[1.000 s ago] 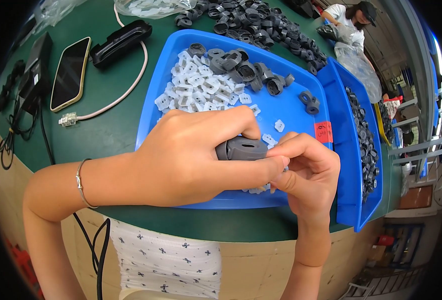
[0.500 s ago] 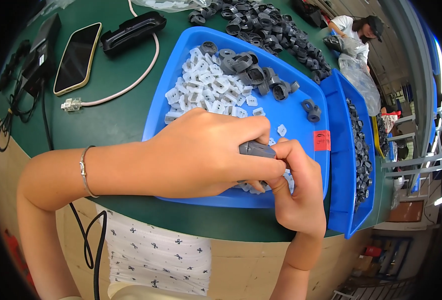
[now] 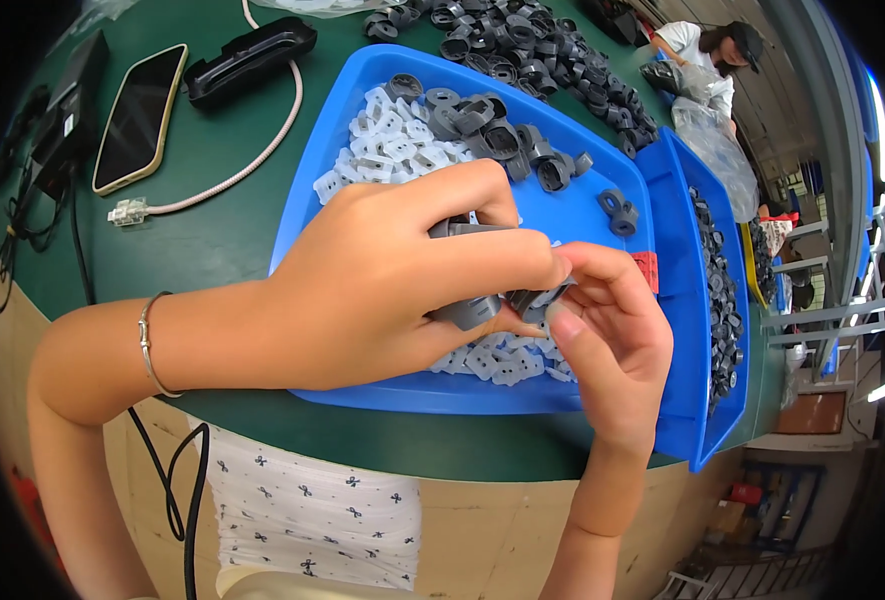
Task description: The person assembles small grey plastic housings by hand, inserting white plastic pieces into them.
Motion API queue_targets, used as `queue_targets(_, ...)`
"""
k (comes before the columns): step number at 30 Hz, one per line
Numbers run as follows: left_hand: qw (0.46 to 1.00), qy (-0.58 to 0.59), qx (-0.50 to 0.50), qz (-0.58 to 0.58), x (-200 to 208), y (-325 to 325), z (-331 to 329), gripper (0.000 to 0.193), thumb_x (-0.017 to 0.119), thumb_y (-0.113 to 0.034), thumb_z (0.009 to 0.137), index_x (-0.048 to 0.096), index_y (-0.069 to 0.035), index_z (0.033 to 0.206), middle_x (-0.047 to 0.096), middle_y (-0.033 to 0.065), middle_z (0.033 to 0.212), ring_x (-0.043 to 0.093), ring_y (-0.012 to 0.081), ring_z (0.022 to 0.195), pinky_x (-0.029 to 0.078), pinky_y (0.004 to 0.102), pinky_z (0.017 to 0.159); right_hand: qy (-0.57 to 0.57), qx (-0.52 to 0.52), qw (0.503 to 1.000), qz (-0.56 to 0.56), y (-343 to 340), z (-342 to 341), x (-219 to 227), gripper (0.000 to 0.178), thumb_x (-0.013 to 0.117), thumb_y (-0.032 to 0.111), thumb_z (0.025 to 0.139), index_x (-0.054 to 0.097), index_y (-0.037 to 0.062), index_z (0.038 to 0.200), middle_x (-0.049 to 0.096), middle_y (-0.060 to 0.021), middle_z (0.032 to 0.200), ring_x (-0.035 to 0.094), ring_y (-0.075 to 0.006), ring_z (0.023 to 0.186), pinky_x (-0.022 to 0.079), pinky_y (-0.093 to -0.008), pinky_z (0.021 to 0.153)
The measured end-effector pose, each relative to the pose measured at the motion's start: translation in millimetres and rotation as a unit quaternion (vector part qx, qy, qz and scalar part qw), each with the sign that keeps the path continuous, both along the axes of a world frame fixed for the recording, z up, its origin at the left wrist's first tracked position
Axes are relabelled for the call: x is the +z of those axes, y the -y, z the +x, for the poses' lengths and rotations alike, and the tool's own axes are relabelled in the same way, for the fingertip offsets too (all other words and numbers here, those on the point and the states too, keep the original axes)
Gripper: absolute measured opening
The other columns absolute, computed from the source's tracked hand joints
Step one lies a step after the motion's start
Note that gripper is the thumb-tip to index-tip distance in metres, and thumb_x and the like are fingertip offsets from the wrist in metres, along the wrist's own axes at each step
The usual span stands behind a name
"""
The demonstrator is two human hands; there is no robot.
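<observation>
My left hand (image 3: pixel 392 285) is closed around grey plastic parts above the blue tray (image 3: pixel 412 398); one grey part (image 3: pixel 470 312) shows under its fingers. At the left fingertips is another grey ring-like plastic part (image 3: pixel 534 304). My right hand (image 3: pixel 622 345) meets it there, thumb and index finger pinching its right end. Fingers hide much of these parts. Below the hands lie small white plastic pieces (image 3: pixel 502 362), and more white pieces (image 3: pixel 387 135) are heaped in the tray's far left. Loose grey ring parts (image 3: pixel 492 130) sit beside that heap.
A blue bin (image 3: pixel 697 400) of dark parts stands right of the tray. Dark rings (image 3: pixel 532 45) are piled behind it. At left lie a phone (image 3: pixel 142 120), a black holder (image 3: pixel 247 62), a pale cable (image 3: pixel 232 185) and a black adapter (image 3: pixel 67 120). Another person (image 3: pixel 712 60) works at far right.
My right hand has turned, its fingers spreading more around the part's end. The left hand has tilted, so more of the grey parts shows, and white pieces below are more exposed. The view shifted slightly.
</observation>
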State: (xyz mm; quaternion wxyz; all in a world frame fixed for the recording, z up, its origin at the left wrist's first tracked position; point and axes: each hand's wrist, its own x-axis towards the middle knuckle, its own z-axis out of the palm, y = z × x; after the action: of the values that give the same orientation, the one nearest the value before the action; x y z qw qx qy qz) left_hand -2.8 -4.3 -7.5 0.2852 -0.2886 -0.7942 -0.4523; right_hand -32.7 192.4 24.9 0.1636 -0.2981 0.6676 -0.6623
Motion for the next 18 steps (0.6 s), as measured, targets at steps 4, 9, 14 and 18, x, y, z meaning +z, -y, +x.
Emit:
queue_targets(4, 0.999, -0.017, 0.008, -0.037, -1.4, 1.2, 3.1, 0.041, 0.081, -0.01, 0.061, 0.068, -0.011, 0.1, 0.051, 0.0069, 0.079, 0.052, 0.0185, 0.066, 0.043, 0.0265, 0.055, -0.045, -0.002, 0.998, 0.032, 0.6, 0.4, -5.6, 0.029, 0.055, -0.006, 0.084, 0.051, -0.0047, 0.113, 0.056, -0.0081, 0.104, 0.054, -0.013, 0.098, 0.046, -0.0275, 0.086)
queue_targets(9, 0.997, -0.038, 0.036, -0.061, -2.8, -0.3, 2.6, 0.042, 0.08, -0.014, 0.063, 0.067, -0.011, 0.103, 0.051, 0.0066, 0.078, 0.052, 0.0183, 0.067, 0.044, 0.0256, 0.057, -0.008, -0.005, 1.0, 0.013, 0.8, 0.9, -5.7, 0.026, 0.055, -0.005, 0.085, 0.053, -0.0037, 0.111, 0.056, -0.0079, 0.103, 0.055, -0.013, 0.095, 0.047, -0.0273, 0.084)
queue_targets(14, 0.998, 0.052, -0.001, 0.028, 6.5, -3.0, 0.0, 0.039, 0.07, -0.005, 0.073, 0.064, -0.006, 0.112, 0.053, 0.0069, 0.085, 0.052, 0.0149, 0.073, 0.043, 0.0243, 0.062, 0.063, -0.116, 0.977, -0.17, -18.3, -28.0, 0.6, 0.023, 0.051, 0.005, 0.09, 0.052, -0.0047, 0.111, 0.058, -0.0145, 0.108, 0.058, -0.0182, 0.097, 0.049, -0.0285, 0.085)
queue_targets(18, 0.997, 0.059, -0.021, 0.044, 2.7, 1.0, -4.4, 0.044, 0.056, 0.002, 0.078, 0.058, -0.005, 0.122, 0.053, 0.0076, 0.091, 0.051, 0.0131, 0.074, 0.042, 0.0241, 0.063, 0.176, -0.09, 0.852, -0.485, -87.3, -89.1, -1.5, 0.028, 0.04, 0.003, 0.094, 0.044, -0.0132, 0.116, 0.055, -0.0207, 0.114, 0.055, -0.0267, 0.108, 0.048, -0.0356, 0.097)
